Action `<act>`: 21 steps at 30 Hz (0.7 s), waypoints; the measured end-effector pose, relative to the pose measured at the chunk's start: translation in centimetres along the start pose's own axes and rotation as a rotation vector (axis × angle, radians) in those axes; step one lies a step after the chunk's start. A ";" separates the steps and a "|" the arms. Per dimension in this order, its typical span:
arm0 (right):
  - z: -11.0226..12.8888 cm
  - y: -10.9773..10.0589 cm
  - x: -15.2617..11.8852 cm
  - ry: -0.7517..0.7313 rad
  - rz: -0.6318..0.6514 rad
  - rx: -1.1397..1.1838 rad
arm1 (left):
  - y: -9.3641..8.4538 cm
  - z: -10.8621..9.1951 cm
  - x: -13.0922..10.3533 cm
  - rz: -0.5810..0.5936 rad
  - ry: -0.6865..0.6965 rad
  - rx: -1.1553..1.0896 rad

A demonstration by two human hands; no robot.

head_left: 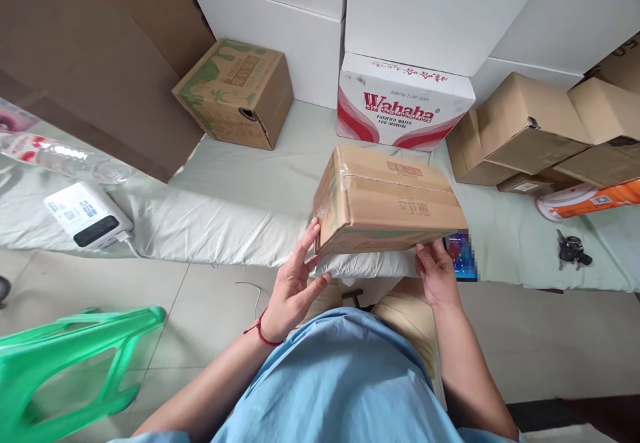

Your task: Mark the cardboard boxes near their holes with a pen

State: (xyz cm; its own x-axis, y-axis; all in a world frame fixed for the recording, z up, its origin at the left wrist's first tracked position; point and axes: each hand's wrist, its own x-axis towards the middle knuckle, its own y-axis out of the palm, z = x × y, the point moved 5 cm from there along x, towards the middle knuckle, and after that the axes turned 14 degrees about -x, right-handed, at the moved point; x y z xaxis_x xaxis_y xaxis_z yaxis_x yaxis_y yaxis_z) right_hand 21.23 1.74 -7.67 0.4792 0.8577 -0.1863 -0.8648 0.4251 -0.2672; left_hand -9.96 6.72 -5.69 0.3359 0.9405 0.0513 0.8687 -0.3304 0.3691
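A taped brown cardboard box [380,190] with green print lies between my hands at the front edge of the cloth-covered surface. My left hand [295,283], with a red cord at the wrist, holds its lower left corner. The index finger rests on the box's side and the thumb stands apart from it. At the lower right corner, the fingers of my right hand [437,270] are curled under the edge, their tips partly hidden. A phone with a lit screen [463,260] sits just beyond that corner, partly covered by the box.
Behind stand a similar green-printed box [235,90] and a white-and-red Wahaha carton [400,106]. Brown boxes [535,123], an orange cylinder [590,200] and keys [573,250] are right. Left are a plastic bottle [75,160], a white power bank [87,213] and a green stool [75,370].
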 end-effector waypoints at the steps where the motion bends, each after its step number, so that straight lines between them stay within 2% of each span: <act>1: -0.1 -0.1 0.1 0.006 -0.003 -0.002 | 0.3 -0.3 -0.1 0.011 0.001 0.003; 4: -0.2 -0.6 0.2 -0.028 -0.024 -0.066 | 0.8 -0.4 -0.1 0.016 -0.002 -0.004; 9: 0.4 -1.2 -0.3 -0.157 -0.016 -0.193 | -0.2 0.5 0.8 -0.045 -0.008 -0.041; 14: 0.5 -1.2 -1.4 -0.146 0.015 -0.210 | -1.2 0.2 1.8 -0.110 0.019 -0.121; 21: 1.6 -0.8 -1.3 -0.199 0.023 -0.218 | -1.5 -0.5 2.3 -0.135 0.013 -0.076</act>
State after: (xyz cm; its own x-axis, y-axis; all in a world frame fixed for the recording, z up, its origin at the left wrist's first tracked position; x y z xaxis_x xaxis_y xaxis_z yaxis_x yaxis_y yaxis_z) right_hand 21.08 0.75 -5.72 0.4022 0.9155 -0.0115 -0.8125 0.3511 -0.4654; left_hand -10.64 9.39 -5.65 0.2130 0.9770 0.0084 0.8753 -0.1946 0.4426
